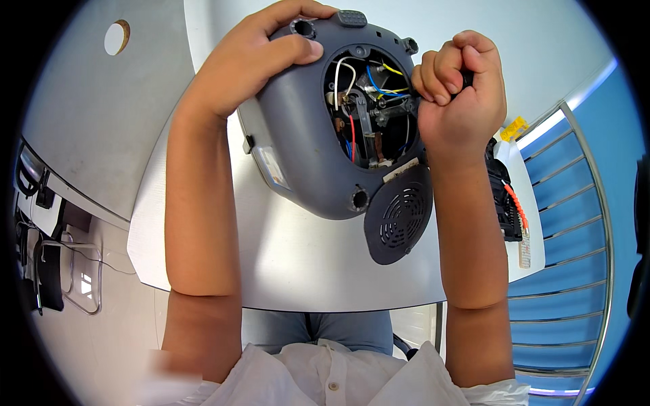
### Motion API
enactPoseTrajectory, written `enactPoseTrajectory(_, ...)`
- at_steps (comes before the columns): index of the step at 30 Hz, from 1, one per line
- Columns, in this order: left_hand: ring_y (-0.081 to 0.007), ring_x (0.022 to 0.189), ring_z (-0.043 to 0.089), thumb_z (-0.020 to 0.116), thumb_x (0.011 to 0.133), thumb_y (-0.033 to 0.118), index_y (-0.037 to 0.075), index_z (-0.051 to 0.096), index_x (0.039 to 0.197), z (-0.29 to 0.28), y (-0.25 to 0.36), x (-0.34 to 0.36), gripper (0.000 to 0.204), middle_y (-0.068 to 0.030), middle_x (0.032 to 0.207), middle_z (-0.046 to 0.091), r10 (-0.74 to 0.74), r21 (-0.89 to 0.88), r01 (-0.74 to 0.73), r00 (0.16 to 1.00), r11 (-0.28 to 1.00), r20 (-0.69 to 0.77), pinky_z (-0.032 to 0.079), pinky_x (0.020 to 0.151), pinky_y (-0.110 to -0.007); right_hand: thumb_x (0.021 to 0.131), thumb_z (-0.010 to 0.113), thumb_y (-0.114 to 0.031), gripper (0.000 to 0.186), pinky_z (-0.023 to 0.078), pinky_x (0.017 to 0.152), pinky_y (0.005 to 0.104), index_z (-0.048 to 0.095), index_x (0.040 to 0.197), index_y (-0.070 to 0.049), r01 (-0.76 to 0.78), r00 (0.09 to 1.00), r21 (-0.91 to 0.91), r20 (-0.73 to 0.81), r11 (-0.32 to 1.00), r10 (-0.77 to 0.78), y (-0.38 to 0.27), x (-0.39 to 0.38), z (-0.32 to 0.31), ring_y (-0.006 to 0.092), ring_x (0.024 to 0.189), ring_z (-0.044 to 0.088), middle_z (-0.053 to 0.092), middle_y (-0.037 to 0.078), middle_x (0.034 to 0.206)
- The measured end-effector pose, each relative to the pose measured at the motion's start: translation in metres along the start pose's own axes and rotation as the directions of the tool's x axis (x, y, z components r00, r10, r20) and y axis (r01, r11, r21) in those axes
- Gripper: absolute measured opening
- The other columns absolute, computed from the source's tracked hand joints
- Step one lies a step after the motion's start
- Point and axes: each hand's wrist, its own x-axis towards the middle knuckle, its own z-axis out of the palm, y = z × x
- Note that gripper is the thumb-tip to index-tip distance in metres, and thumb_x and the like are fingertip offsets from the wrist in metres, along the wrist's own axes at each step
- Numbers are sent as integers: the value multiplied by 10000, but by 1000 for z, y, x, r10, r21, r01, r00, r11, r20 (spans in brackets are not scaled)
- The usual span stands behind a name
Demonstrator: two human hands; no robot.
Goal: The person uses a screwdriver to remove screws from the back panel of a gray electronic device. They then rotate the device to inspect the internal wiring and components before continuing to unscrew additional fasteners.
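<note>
Head view: the grey appliance (291, 128) sits upper centre, its opening (369, 115), long axis running up-down, just left of the nearer right hand (458, 101), fingers curled round a black object (468, 79), while the left hand (250, 57) grips the upper-left edge, thumb apart from fingers.

Observed dark grey rounded appliance (294, 122) tipped over on white table (305, 271), with opened base toward viewer, exposing coloured wires (353, 135); noted slotted grey cover (399, 220) off the opening, beside its lower right edge; sighted black piece (467, 80), mostly hidden
</note>
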Motion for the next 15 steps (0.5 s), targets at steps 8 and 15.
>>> enactPoseTrajectory(8, -159, 954, 543, 616, 720, 180, 15, 568, 1178, -5, -6, 2, 490, -90, 1043, 602, 60, -86, -55, 997, 995, 51, 433, 871, -294, 932, 336, -134, 228, 244, 479, 264, 555, 969, -81, -140, 924, 91, 369, 986, 98, 0, 17, -24, 91, 445, 253, 313, -25, 542)
enactPoseTrajectory(15, -159, 952, 561, 592, 750, 242, 57, 587, 1181, -6, -22, 4, 469, -69, 1050, 612, 95, 24, -94, 995, 995, -22, 437, 861, -275, 933, 391, -147, 200, 341, 542, 266, 497, 984, 15, 19, 987, -29, -156, 999, -24, 4, -6, 14, 122, 561, 381, 427, 52, 664)
